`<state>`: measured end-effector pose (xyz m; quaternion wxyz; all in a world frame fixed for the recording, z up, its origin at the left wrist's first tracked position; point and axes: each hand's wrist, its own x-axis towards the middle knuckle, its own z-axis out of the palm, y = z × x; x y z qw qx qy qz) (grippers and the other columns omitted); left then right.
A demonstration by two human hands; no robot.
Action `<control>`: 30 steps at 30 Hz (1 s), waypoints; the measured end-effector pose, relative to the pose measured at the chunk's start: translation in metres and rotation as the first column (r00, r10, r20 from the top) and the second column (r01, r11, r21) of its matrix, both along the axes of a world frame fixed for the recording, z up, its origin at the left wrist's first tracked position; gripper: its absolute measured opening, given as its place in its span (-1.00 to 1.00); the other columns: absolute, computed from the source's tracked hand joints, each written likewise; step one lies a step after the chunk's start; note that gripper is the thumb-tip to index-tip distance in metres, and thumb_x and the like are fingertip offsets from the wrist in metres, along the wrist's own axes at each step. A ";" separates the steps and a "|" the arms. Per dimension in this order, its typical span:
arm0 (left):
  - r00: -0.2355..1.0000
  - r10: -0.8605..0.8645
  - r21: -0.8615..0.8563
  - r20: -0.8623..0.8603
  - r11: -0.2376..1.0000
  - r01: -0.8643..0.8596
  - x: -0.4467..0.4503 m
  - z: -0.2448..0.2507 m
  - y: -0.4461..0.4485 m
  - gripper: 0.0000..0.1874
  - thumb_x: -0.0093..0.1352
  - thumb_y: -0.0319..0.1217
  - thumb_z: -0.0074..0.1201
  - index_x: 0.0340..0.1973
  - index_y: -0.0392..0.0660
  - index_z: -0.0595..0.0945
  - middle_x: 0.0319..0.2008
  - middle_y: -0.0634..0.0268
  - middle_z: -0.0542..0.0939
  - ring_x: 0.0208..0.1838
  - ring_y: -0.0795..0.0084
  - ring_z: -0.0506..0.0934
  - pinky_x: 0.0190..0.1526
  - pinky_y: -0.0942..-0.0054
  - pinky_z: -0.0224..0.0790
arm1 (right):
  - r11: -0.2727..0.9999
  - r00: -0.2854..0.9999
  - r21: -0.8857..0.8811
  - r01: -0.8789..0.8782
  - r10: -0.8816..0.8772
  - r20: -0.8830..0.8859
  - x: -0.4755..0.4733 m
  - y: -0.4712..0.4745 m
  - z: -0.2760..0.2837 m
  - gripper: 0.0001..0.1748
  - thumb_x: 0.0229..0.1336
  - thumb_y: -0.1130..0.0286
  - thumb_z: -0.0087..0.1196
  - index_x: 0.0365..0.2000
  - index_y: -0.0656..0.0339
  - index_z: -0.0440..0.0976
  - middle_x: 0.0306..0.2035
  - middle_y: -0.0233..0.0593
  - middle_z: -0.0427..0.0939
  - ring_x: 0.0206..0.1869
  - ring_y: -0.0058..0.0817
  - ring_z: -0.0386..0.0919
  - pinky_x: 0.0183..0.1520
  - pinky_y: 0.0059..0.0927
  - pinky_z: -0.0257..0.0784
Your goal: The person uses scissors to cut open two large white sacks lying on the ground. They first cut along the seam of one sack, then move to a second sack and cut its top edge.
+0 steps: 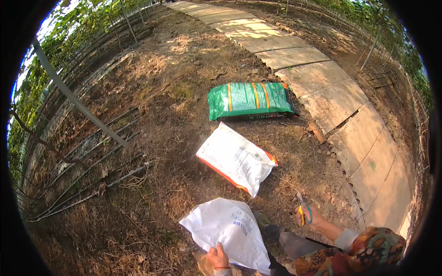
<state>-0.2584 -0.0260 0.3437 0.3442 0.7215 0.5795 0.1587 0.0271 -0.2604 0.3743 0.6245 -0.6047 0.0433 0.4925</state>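
Observation:
My left hand (217,257) grips the near edge of a white woven sack (224,224) that bears blue writing. The sack sits on the ground against my legs. In my right hand (309,219) is a pair of scissors (304,208) with yellow and teal handles, the blades pointing away from me and apart from the sack. Just beyond lies a white bag (238,158) with orange edges and printed text. Farther off, a green bag (252,100) with orange stripes rests on its side.
A path of concrete slabs (359,138) curves along the right. Beside it lies a short brown piece (316,132), perhaps wood or brick. On the left, a grey pole (79,96) slants up from the soil near several thin pipes (100,186). Leafy plants line both sides.

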 end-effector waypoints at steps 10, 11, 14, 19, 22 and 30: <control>0.979 -0.052 0.058 -0.195 0.996 0.064 -0.035 -0.081 -0.039 -0.45 0.37 0.08 -0.13 -0.22 -0.18 0.65 -0.39 -0.15 0.62 -0.27 -0.19 0.57 -0.23 0.03 0.42 | 0.961 0.964 -0.096 0.258 -0.249 0.091 0.008 -0.075 0.024 -0.57 0.32 0.03 -0.13 -0.37 0.25 0.32 -0.59 -0.30 0.39 -0.58 -0.49 0.43 -0.55 -0.40 0.40; 0.959 -0.092 0.012 -0.268 0.995 0.099 -0.036 -0.088 -0.048 -0.44 0.35 0.08 -0.10 -0.26 -0.20 0.66 -0.41 -0.13 0.62 -0.29 -0.18 0.58 -0.25 0.02 0.43 | 0.957 0.959 -0.080 0.277 -0.271 0.087 0.011 -0.076 0.026 -0.58 0.33 0.03 -0.13 -0.37 0.24 0.32 -0.59 -0.30 0.39 -0.58 -0.49 0.43 -0.54 -0.39 0.41; 0.894 -0.184 -0.096 -0.410 0.983 0.158 -0.021 -0.098 -0.063 -0.43 0.32 0.09 -0.02 -0.32 -0.24 0.66 -0.44 -0.10 0.63 -0.32 -0.16 0.59 -0.30 -0.01 0.44 | 0.951 0.962 -0.145 0.274 -0.268 0.062 0.027 -0.080 0.031 -0.60 0.33 0.06 -0.13 -0.36 0.24 0.32 -0.57 -0.29 0.39 -0.58 -0.48 0.43 -0.52 -0.36 0.41; 0.893 -0.072 -0.033 -0.444 0.997 0.064 0.023 -0.068 -0.065 -0.44 0.31 0.09 -0.01 -0.26 -0.22 0.63 -0.38 -0.08 0.62 -0.29 -0.13 0.60 -0.26 -0.04 0.43 | 0.948 0.950 -0.079 0.310 -0.305 0.061 0.078 -0.110 0.033 -0.60 0.31 0.06 -0.09 -0.36 0.25 0.32 -0.56 -0.28 0.40 -0.58 -0.46 0.43 -0.52 -0.31 0.41; 0.881 0.000 -0.012 -0.473 1.000 -0.006 0.046 -0.041 -0.068 -0.45 0.31 0.09 0.00 -0.22 -0.22 0.61 -0.34 -0.07 0.62 -0.27 -0.11 0.60 -0.24 -0.06 0.43 | 0.918 0.915 -0.009 0.395 -0.393 0.089 0.109 -0.153 0.026 -0.59 0.31 0.04 -0.08 -0.36 0.25 0.31 -0.56 -0.28 0.39 -0.57 -0.46 0.44 -0.51 -0.30 0.42; 0.835 0.131 0.017 -0.535 0.989 -0.144 0.073 0.004 -0.083 -0.44 0.30 0.08 0.02 -0.12 -0.20 0.56 -0.24 -0.04 0.61 -0.22 -0.06 0.60 -0.18 -0.11 0.41 | 0.809 0.791 0.097 0.580 -0.588 0.168 0.192 -0.238 0.025 -0.50 0.25 -0.14 -0.11 -0.41 0.15 0.32 -0.65 -0.35 0.38 -0.66 -0.49 0.40 -0.64 -0.42 0.34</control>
